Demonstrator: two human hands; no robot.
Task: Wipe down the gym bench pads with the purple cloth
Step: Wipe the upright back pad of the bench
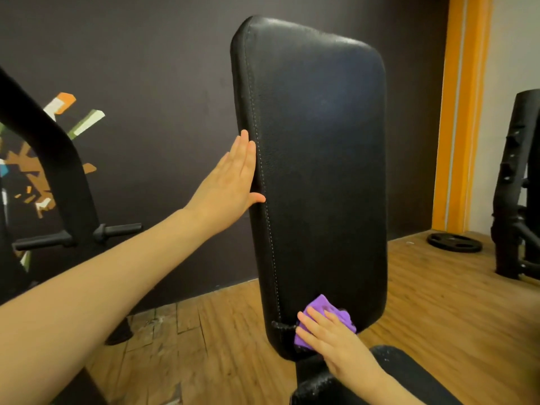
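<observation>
The right hand (327,334) presses the purple cloth (323,312) flat-fingered against the lower left corner of the upright back pad (318,171), just above the seat pad (409,372). The left hand (233,176), fingers straight and together, braces the pad's left edge. The bunched cloth could slip out from under the fingers, or the seam could snag it, leaving that corner unwiped.

A black padded gym bench stands on a wood-plank floor (438,302). Its back pad (315,171) is raised nearly upright, and the seat pad (409,372) lies low in front of it. A black weight plate (453,242) lies flat on the floor near the orange-striped wall.
</observation>
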